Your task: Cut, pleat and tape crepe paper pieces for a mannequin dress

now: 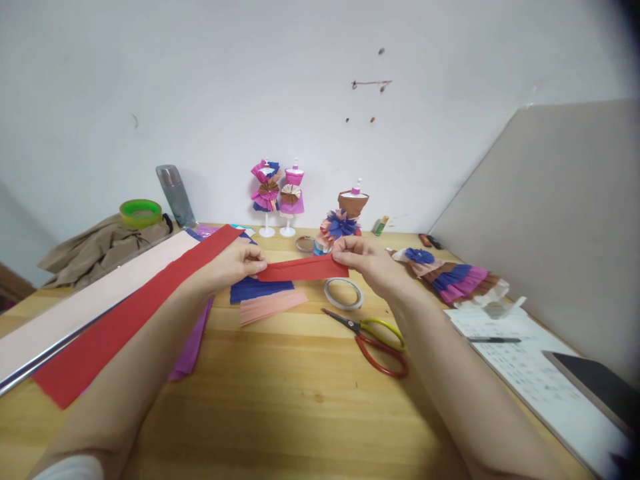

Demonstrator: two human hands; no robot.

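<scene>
Strip of red paper [303,269], head view: held raised above the table [240,413], beyond the scissors [356,327] and to their left; a line runs lengthwise near its upper edge. Left hand [243,259]: thumb and fingers pinching one end. Right hand [363,261]: thumb and fingers pinching the other; strip stretched between the two. Scissors lie on the table, red and yellow handles, blades pointing away and left. Just beyond the scissors: white tape roll [344,307], flat. Left of the scissors: dark blue paper [263,291] and pleated peach paper [273,307]. Well left of the scissors: long red sheet [145,313], partly behind the left forearm. Far beyond the scissors: brown-topped dress form [353,205] with blue flower [342,225]. Right of the scissors: white page [530,373], pen [494,340] lying on it
</scene>
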